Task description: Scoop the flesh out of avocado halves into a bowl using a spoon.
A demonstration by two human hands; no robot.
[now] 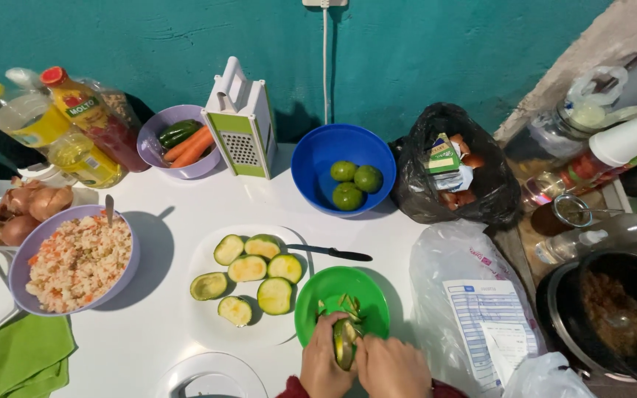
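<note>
Both hands meet at the bottom centre over a green bowl (331, 289). My left hand (321, 362) and my right hand (391, 366) together hold a green avocado half (343, 342) between the fingers. Peel scraps (348, 305) lie in the green bowl. Left of it, a white plate (202, 318) carries several halved green avocados (248, 268). A black-handled knife (329, 253) rests on the plate's right rim.
A blue bowl (311, 166) with three whole green fruits, a box grater (242, 122), a purple bowl of carrots (156, 158), a purple bowl of rice mix (23, 271), oil bottles (75, 125), onions (31, 206), a black bag (455, 166), a pot (613, 317) at right.
</note>
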